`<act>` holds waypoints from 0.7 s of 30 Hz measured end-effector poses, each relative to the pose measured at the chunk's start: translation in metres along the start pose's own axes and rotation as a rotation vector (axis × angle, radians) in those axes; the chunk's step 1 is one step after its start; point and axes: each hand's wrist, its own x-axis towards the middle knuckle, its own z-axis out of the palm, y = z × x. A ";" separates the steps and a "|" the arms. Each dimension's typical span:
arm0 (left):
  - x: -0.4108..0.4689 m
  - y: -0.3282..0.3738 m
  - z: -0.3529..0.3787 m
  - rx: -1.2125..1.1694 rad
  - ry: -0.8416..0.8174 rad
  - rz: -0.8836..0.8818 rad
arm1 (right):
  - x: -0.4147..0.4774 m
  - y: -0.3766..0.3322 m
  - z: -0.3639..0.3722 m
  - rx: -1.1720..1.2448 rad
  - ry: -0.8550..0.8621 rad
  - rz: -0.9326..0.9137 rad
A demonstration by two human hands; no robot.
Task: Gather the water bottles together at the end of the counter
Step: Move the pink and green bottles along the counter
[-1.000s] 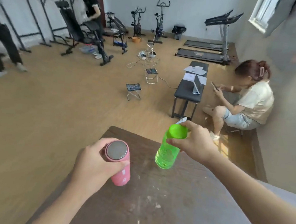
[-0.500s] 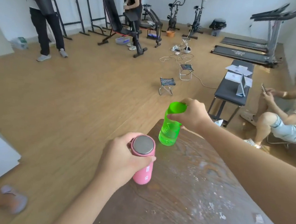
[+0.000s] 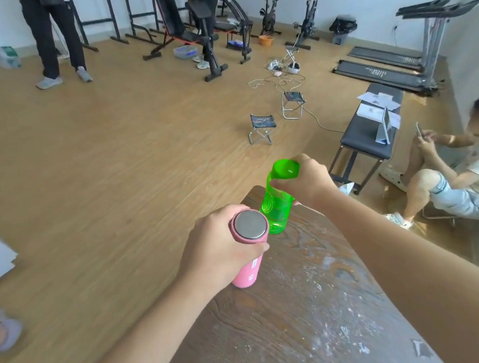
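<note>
Left hand [image 3: 219, 255] grip wraps pink bottle [image 3: 248, 270], right hand [image 3: 305, 179] grip clamps green bottle [image 3: 276, 208] top, both upright at table [image 3: 321, 321] far end.

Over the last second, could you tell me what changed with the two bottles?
The translucent green plastic bottle came down from the air to the far end of the wooden counter; the pink metal-capped bottle lowered beside it. The right hand and left hand keep their grips.
</note>
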 end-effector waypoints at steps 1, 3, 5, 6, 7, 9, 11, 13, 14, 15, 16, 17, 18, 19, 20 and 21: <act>0.001 -0.001 0.001 -0.005 0.001 -0.003 | 0.001 0.001 0.001 -0.002 -0.004 0.007; 0.000 -0.001 0.002 -0.004 0.000 -0.005 | 0.002 0.004 0.003 0.018 -0.016 0.030; -0.003 0.000 0.002 0.004 -0.013 -0.015 | 0.003 0.009 0.004 0.031 -0.030 0.036; -0.004 0.001 0.002 0.014 -0.019 -0.020 | 0.003 0.012 0.003 0.022 -0.036 0.026; -0.005 0.003 0.001 0.032 -0.022 -0.020 | 0.001 0.016 0.001 0.007 -0.036 0.011; -0.008 0.010 -0.001 0.114 0.003 0.012 | -0.007 0.025 -0.009 -0.021 -0.025 -0.019; -0.011 0.027 -0.001 0.226 0.060 0.122 | -0.023 0.038 -0.028 -0.029 -0.009 -0.036; -0.016 0.053 0.004 0.311 0.092 0.261 | -0.046 0.058 -0.056 -0.017 0.004 -0.042; -0.018 0.068 0.011 0.338 0.087 0.317 | -0.061 0.072 -0.074 -0.007 0.014 -0.037; -0.021 0.084 0.022 0.354 0.072 0.361 | -0.078 0.088 -0.093 0.005 0.030 -0.026; -0.024 0.100 0.035 0.364 0.050 0.397 | -0.097 0.107 -0.112 0.016 0.051 -0.009; -0.028 0.116 0.052 0.374 0.021 0.427 | -0.117 0.126 -0.132 0.023 0.079 0.014; -0.033 0.132 0.071 0.380 -0.013 0.454 | -0.138 0.147 -0.152 0.025 0.110 0.041; -0.040 0.148 0.091 0.373 -0.053 0.477 | -0.160 0.167 -0.171 0.022 0.139 0.071; -0.047 0.163 0.114 0.351 -0.104 0.498 | -0.181 0.188 -0.190 0.020 0.167 0.104; -0.056 0.178 0.138 0.321 -0.166 0.513 | -0.203 0.209 -0.208 0.023 0.194 0.139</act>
